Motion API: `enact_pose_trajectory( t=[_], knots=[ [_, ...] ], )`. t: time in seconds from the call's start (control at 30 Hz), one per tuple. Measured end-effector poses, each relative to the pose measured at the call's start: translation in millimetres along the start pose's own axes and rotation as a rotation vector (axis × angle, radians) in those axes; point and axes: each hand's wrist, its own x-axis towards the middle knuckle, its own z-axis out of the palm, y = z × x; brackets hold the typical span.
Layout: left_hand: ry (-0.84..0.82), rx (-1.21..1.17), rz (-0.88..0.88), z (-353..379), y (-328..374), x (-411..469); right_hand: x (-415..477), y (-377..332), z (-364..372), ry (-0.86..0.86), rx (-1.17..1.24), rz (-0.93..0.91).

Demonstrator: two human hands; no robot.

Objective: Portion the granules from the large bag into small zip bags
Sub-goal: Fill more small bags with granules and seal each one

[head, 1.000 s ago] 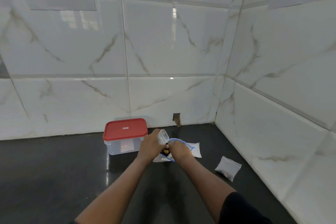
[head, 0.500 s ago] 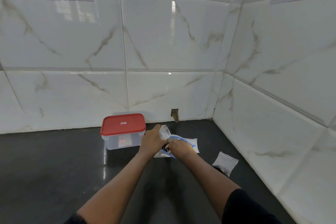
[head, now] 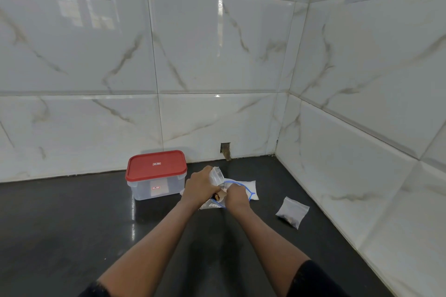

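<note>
We hold a small zip bag (head: 215, 175) in our left hand (head: 199, 187), its mouth tipped up and toward one o'clock, probably so that it stays open right above the large bag (head: 242, 189) and anything dropped falls back in. The left fingers are clamped on that small bag. Our right hand (head: 237, 196) is bunched at the large bag's blue-edged opening, fingers drawn together; we judge it is pinching up granules, though what it grips is hidden. The large bag lies flat on the dark desk (head: 60, 224), just at three o'clock of a clear box with a shut red lid (head: 156, 168); its contents we cannot make out. Well off at four o'clock lies a filled zip bag (head: 292, 211), brown granules gathered in its near corner, set clear of the work.
</note>
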Motion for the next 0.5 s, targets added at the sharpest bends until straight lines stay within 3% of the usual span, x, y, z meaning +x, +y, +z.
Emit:
enact_pose_trajectory(
  t=[0.2, 0.37, 0.5],
  knots=[
    [-0.01, -0.003, -0.015, -3.9, -1.1, 1.5, -9.6, -3.1, 5.8, 0.078, 0.095, -0.029],
    [-0.002, 0.003, 0.001, -2.2, 1.2, 1.3, -13.1, -8.4, 0.3, 0.138, 0.518, 0.318],
    [-0.007, -0.014, 0.01, -1.4, 0.4, 1.5, -14.2, -13.0, -6.9, 0.107, 0.763, 0.461]
  ],
)
